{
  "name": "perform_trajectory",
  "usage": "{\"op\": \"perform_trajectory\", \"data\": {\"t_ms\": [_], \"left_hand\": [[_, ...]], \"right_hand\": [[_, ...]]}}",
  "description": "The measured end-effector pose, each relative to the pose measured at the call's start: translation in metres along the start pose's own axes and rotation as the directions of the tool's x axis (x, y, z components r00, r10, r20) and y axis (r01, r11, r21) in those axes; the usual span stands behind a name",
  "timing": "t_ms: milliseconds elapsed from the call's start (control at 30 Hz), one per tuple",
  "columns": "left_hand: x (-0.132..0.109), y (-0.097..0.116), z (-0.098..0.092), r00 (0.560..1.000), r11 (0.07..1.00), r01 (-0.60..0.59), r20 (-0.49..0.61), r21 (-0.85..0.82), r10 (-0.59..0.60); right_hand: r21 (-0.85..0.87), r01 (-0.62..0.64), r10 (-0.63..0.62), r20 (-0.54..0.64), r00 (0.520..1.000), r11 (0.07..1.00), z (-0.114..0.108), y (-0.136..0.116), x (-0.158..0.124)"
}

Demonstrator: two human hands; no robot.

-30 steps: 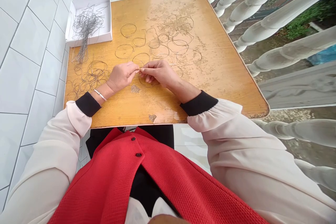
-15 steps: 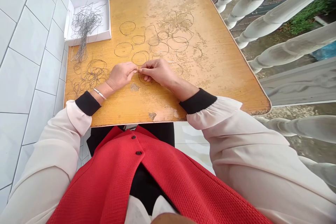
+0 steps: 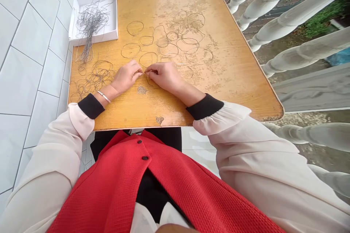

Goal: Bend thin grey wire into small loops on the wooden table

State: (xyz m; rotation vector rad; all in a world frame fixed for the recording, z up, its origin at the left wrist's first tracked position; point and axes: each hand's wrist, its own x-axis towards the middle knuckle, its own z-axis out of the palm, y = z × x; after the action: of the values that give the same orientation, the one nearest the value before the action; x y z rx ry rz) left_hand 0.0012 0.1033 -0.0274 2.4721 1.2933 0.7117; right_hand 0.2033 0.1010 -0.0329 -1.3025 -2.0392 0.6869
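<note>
Left hand (image 3: 126, 77) and right hand (image 3: 164, 76) low over the table (image 3: 232, 80), side by side near its near-left middle. Both grips pinched almost closed, right fingertips (image 3: 147, 70) just beside or touching the left ones. Apparently on a fine wire strand, but too thin to confirm, so hold unclear. Thin wire loop (image 3: 151, 84) on the wood directly under the right hand, partly hidden by it.

Round wire rings (image 3: 148, 59) scattered across the middle of the table, some separate, some overlapping in a cluster toward the far right. Tangle of wire loops (image 3: 95, 78) just left of the left hand. White cardboard box (image 3: 93, 37) at the far-left corner of the table, holding a gray wire bundle (image 3: 90, 22), with its tail (image 3: 86, 52) trailing over the box edge onto the wood.

Table top: orange-yellow veneer, worn and blotchy, with a chipped patch (image 3: 141, 90) just below the hands. Black cuffs (image 3: 205, 106) on cream sleeves; thin metal bangle (image 3: 104, 96) on the left wrist. Red vest (image 3: 169, 185) at the bottom of the view. White tile floor (image 3: 27, 80) on the left, white balusters (image 3: 273, 11) on the right.
</note>
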Motion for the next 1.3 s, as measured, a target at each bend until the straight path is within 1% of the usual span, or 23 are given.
{"op": "perform_trajectory", "data": {"t_ms": [67, 133, 333, 467, 600, 733, 800, 867, 967, 1033, 1100, 1167, 1233, 1300], "left_hand": [[0.000, 0.001, 0.002, 1.000, 1.000, 0.001, 0.022, 0.027, -0.002], [0.000, 0.001, 0.002, 0.999, 0.999, 0.003, 0.033, 0.037, -0.004], [0.003, -0.012, -0.008, 1.000, 1.000, -0.013, 0.028, -0.005, 0.014], [0.005, -0.019, -0.017, 0.998, 0.997, 0.008, 0.054, 0.079, -0.012], [0.007, -0.013, -0.021, 0.994, 0.994, 0.001, 0.110, 0.108, -0.012], [0.010, -0.006, -0.016, 0.985, 0.993, -0.043, 0.171, 0.108, 0.024], [0.011, -0.006, -0.013, 0.981, 0.994, -0.064, 0.186, 0.090, 0.047], [0.011, -0.006, -0.010, 0.983, 0.996, -0.066, 0.172, 0.056, 0.056], [0.010, -0.007, -0.011, 0.996, 0.999, -0.031, 0.081, -0.022, 0.032], [0.008, -0.005, -0.012, 1.000, 0.992, 0.011, 0.025, -0.126, -0.008], [0.006, -0.002, -0.012, 0.998, 0.965, 0.059, 0.023, -0.255, -0.055], [0.004, 0.001, -0.011, 0.995, 0.932, 0.100, 0.056, -0.349, -0.086], [0.002, 0.004, -0.011, 0.993, 0.926, 0.113, 0.059, -0.361, -0.098], [0.000, 0.007, -0.015, 0.995, 0.954, 0.093, -0.005, -0.284, -0.099]], "right_hand": [[-0.098, 0.065, -0.067, -0.016, 0.998, 0.993, 0.002, 0.003, 0.001], [-0.132, 0.083, -0.086, -0.014, 0.996, 0.988, 0.003, 0.005, 0.002], [-0.045, 0.046, -0.049, -0.069, 0.996, 0.998, -0.003, 0.011, 0.003], [-0.039, 0.031, -0.033, -0.062, 0.998, 0.999, -0.007, 0.014, 0.003], [-0.072, 0.073, -0.076, -0.052, 0.996, 0.995, -0.005, 0.014, 0.004], [-0.111, 0.122, -0.130, -0.065, 0.989, 0.986, -0.003, 0.008, 0.004], [-0.094, 0.136, -0.145, -0.088, 0.986, 0.986, -0.002, 0.004, 0.003], [-0.046, 0.134, -0.138, -0.105, 0.985, 0.990, -0.003, 0.002, 0.003], [0.023, 0.089, -0.086, -0.100, 0.991, 0.996, -0.005, 0.001, 0.002], [0.046, 0.074, -0.070, -0.098, 0.993, 0.996, -0.006, 0.000, 0.001], [0.056, 0.095, -0.088, -0.110, 0.990, 0.994, -0.006, 0.000, 0.001], [0.051, 0.130, -0.122, -0.130, 0.984, 0.990, -0.006, -0.001, 0.000], [0.034, 0.150, -0.144, -0.143, 0.979, 0.988, -0.005, -0.002, 0.000], [0.020, 0.154, -0.149, -0.152, 0.977, 0.988, -0.005, -0.003, 0.000]]}}
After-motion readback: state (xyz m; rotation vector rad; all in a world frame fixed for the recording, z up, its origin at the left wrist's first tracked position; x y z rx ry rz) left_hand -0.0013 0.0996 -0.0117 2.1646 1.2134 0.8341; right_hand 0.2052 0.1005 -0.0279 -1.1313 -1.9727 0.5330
